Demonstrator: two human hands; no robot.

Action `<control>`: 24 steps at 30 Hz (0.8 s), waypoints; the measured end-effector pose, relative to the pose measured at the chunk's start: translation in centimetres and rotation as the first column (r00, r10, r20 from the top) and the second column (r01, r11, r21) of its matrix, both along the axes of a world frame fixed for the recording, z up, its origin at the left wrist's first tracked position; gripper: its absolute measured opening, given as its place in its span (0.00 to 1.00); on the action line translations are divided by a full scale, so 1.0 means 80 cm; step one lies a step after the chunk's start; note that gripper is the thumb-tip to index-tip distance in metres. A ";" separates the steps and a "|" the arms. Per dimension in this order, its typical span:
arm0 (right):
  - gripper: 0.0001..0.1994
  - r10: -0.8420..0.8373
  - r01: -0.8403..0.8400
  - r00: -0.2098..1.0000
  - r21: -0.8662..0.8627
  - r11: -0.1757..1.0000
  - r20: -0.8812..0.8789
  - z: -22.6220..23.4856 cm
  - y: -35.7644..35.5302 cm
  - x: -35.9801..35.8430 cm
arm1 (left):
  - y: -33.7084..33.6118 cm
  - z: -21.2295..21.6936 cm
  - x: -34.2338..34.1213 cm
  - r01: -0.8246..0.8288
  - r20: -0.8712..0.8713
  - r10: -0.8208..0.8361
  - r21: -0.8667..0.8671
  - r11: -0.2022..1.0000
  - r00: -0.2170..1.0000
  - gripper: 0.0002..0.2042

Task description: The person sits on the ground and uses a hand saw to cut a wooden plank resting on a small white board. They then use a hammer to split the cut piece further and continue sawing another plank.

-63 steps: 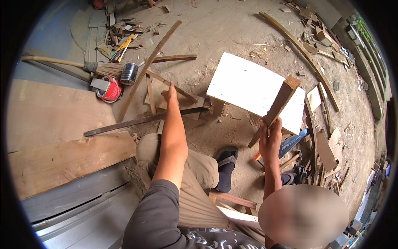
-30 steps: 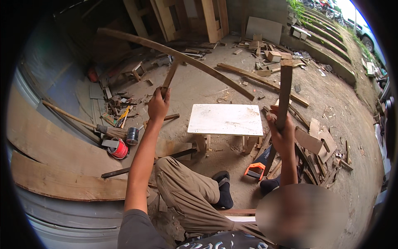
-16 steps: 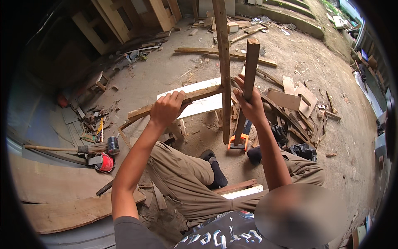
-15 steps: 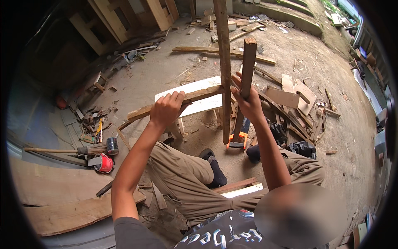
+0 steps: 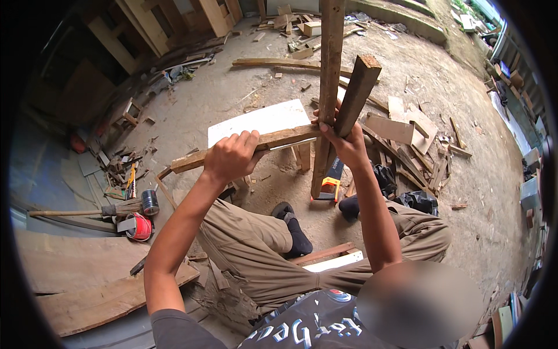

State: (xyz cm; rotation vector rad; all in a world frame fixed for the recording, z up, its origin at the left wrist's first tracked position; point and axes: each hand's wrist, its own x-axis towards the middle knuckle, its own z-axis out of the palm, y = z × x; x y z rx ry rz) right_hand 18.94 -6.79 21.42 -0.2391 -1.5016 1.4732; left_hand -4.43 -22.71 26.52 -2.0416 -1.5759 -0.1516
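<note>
My left hand (image 5: 232,152) is closed over a rough wooden crosspiece (image 5: 285,137), its knuckles upward. The crosspiece runs right to a long wooden post (image 5: 332,58), meeting or overlapping it. At that junction my right hand (image 5: 349,145) grips the wood, thumb in front and fingertips showing behind the post. A second, thicker wooden beam (image 5: 359,87) slants up to the right out of the same hand. Beneath the crosspiece lies a white board (image 5: 256,123) on wooden supports. Just below the post stands a handsaw (image 5: 329,187) with an orange handle, its blade partly hidden.
Scrap boards (image 5: 398,125) and black plastic bags (image 5: 418,202) lie at the right. To the left are a broom (image 5: 125,208), a dark can (image 5: 150,202) and a red round container (image 5: 139,225). A wide plank (image 5: 110,302) lies at lower left. Another long beam (image 5: 279,62) lies farther off.
The post has shifted right and now leans slightly. The thicker beam has tilted right. My right hand's fingers have closed in around the post. My left hand has moved slightly left with the crosspiece.
</note>
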 end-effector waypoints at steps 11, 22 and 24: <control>0.28 -0.045 0.044 0.997 0.006 0.999 0.055 -0.003 -0.002 0.007 | -0.001 0.012 0.007 0.049 -0.020 -0.049 0.013 0.999 0.999 0.21; 0.27 -0.079 0.075 0.995 0.067 0.995 0.068 -0.003 -0.010 0.009 | -0.007 0.011 0.008 -0.053 0.024 0.057 -0.123 0.991 0.998 0.24; 0.28 -0.086 0.079 0.994 0.087 0.993 0.074 -0.006 -0.010 0.010 | -0.008 0.009 0.008 -0.058 0.030 0.062 -0.129 0.990 0.998 0.24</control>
